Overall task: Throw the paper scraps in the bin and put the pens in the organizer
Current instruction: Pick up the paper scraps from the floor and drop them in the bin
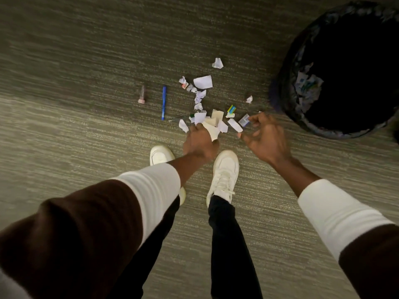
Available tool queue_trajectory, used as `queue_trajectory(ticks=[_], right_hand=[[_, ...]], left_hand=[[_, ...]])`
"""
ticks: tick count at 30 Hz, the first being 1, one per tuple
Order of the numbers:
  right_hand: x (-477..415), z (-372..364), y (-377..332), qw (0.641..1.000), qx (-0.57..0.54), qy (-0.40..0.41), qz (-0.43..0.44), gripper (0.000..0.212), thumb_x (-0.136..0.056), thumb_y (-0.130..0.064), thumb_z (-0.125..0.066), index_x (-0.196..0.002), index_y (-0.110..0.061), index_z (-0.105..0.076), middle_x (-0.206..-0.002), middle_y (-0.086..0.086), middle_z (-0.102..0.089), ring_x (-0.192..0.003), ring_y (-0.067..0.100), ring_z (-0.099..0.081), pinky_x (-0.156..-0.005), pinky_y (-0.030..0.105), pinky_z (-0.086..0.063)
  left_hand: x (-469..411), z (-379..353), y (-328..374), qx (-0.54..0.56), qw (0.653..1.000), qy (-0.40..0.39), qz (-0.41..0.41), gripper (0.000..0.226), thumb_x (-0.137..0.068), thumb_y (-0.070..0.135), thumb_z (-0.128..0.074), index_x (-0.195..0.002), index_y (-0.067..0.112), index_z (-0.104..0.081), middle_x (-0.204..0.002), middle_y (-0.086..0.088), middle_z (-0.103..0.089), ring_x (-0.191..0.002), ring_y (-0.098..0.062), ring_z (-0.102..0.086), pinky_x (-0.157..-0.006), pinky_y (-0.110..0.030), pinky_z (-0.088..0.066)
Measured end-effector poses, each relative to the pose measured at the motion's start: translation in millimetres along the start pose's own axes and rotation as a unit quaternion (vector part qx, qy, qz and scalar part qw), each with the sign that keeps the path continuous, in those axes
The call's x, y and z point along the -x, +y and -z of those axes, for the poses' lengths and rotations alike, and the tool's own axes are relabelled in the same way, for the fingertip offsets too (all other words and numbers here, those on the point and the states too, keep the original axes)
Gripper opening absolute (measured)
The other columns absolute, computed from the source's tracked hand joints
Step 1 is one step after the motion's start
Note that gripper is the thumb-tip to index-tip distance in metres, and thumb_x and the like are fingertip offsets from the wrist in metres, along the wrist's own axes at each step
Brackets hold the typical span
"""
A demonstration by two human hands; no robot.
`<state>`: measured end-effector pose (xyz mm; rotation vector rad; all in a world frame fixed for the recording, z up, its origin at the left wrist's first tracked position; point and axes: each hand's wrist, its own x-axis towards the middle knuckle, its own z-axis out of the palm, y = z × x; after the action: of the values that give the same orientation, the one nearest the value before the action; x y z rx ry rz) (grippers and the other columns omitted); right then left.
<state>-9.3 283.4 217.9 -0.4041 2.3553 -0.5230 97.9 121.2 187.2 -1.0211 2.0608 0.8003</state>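
Grey-green striped carpet [86,61], viewed from above; person standing, white shoes [224,171] near the mess. Paper scraps [203,82] scattered on the carpet ahead of the feet, one stray scrap [217,63] farther out. Blue pen [164,102] lies left of the scraps; a short pink-capped tube [141,94] farther left; a green pen [179,118], partly under the paper. Bin [287,83] with black liner at right, some scraps already inside. Left hand [199,142] down on the pile, closed round beige paper [212,128]; right hand [265,139] raised beside the bin, fingers loosely curled, thumb and forefinger pinching a small scrap [244,120]; hands near each other, not touching.
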Motion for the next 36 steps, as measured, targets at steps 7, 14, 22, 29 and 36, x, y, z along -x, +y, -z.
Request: queue_trajectory(ticks=[7,14,22,29,36], right_hand=[[-62.6,-61.4,40.2,0.986,0.112,-0.093,-0.079,0.115,-0.062,-0.064,-0.091,-0.150,-0.017,-0.035,-0.146,0.025,-0.044,-0.129,0.047,-0.053,-0.102,0.053,-0.053],[-123.4,-103.2,86.8,0.982,0.135,-0.092,-0.097,0.138,-0.051,-0.062,-0.097,-0.156,-0.037,-0.011,-0.165,0.021,-0.013,-0.149,0.048,-0.033,-0.110,0.059,-0.046],[-154.7,-118.3,102.2,0.991,0.126,-0.047,-0.026,0.143,-0.052,-0.064,-0.095,-0.160,-0.041,-0.005,-0.166,0.021,-0.009,-0.148,0.056,-0.026,-0.109,0.070,-0.043],[-165.9,-124.6,95.9,0.979,0.192,-0.062,0.028,0.140,-0.054,-0.081,-0.082,-0.161,-0.042,-0.001,-0.164,0.024,-0.012,-0.144,0.054,-0.032,-0.105,0.068,-0.045],[-164.2,-154.4,71.5,0.973,0.206,-0.083,0.069,0.133,-0.046,-0.067,-0.096,-0.152,-0.024,-0.028,-0.156,0.022,-0.020,-0.137,0.050,-0.044,-0.100,0.061,-0.055]], left_hand=[[-83.8,-32.2,-44.3,-0.093,0.992,-0.035,0.074,0.110,-0.084,0.080,-0.062,-0.159,0.004,-0.035,-0.165,-0.025,-0.031,-0.155,-0.046,-0.027,-0.126,-0.055,-0.025],[-152.8,-77.6,-67.8,-0.108,0.989,-0.048,0.092,0.137,-0.068,0.091,-0.066,-0.164,0.004,-0.022,-0.169,-0.030,-0.023,-0.157,-0.054,-0.019,-0.129,-0.062,-0.018],[-160.8,-113.2,-42.1,-0.031,0.995,0.056,0.078,0.157,-0.057,0.077,-0.087,-0.162,-0.006,-0.004,-0.169,-0.036,-0.009,-0.159,-0.054,-0.012,-0.126,-0.059,-0.026],[-153.2,-118.0,-42.2,-0.066,0.995,0.081,-0.004,0.122,-0.083,0.039,-0.088,-0.165,0.004,-0.005,-0.170,-0.030,-0.012,-0.156,-0.051,-0.021,-0.108,-0.063,-0.049],[-160.6,-114.8,-61.2,-0.130,0.981,0.102,-0.104,0.070,-0.093,-0.009,-0.060,-0.156,0.002,-0.030,-0.157,-0.036,-0.029,-0.141,-0.053,-0.040,-0.104,-0.053,-0.057]])
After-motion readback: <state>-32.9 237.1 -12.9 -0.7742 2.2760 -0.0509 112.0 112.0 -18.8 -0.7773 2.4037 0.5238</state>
